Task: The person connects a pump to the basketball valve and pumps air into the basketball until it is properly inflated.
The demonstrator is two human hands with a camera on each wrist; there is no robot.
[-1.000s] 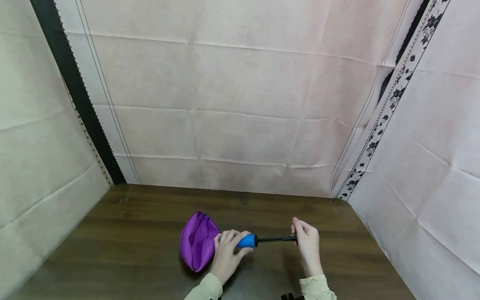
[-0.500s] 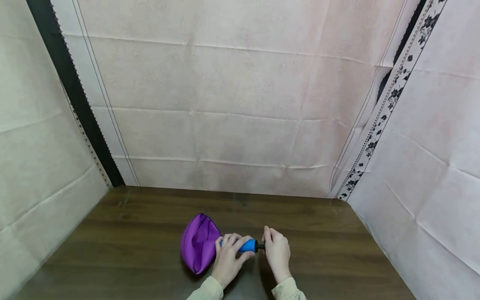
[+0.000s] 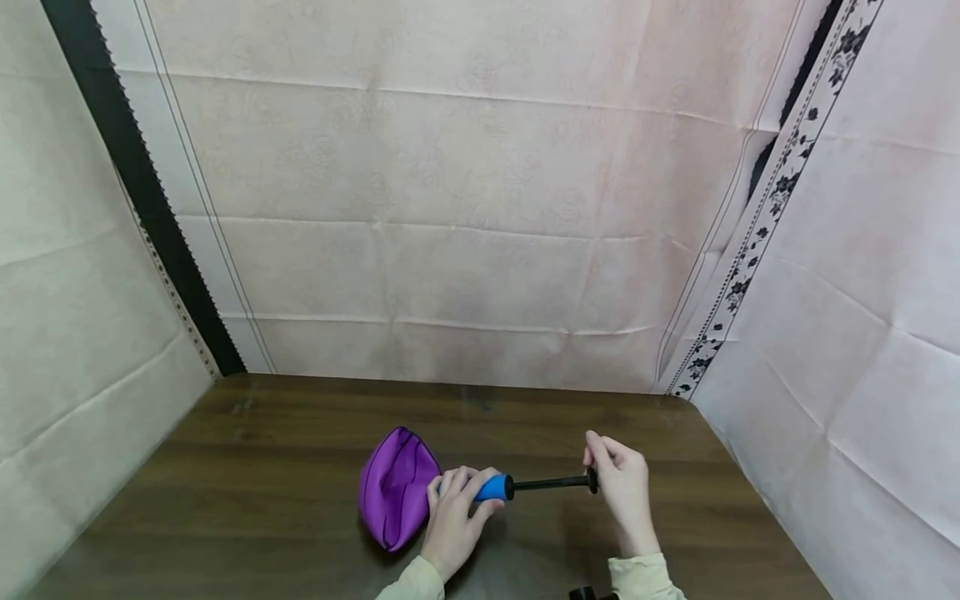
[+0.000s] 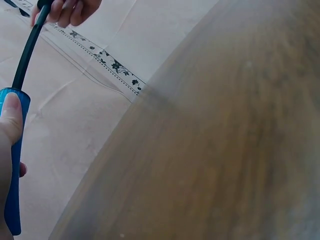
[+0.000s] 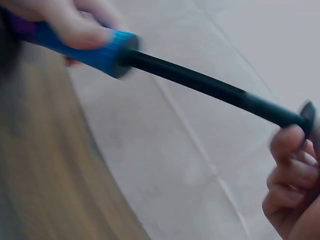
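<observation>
A blue hand pump (image 3: 495,487) lies across the front of the table in the head view. My left hand (image 3: 453,523) grips its barrel, the thumb lying along the near side. Its black plunger rod (image 5: 195,82) is drawn well out to the right. At the rod's far end my right hand (image 3: 626,492) holds the disc-shaped black handle (image 5: 307,117) with curled fingers. Against the pump's left end sits a purple, partly filled balloon (image 3: 397,492) with creases down its middle. The left hand hides where the pump meets it.
The brown wood-grain table (image 3: 300,450) is enclosed by pale cloth hangings (image 3: 450,275) at the back and both sides. A small black object (image 3: 582,593) shows at the lower edge by the right sleeve.
My right hand first pushed the rod leftward into the barrel, then drew it back out to the right. The left hand and the purple balloon stay nearly in place.
</observation>
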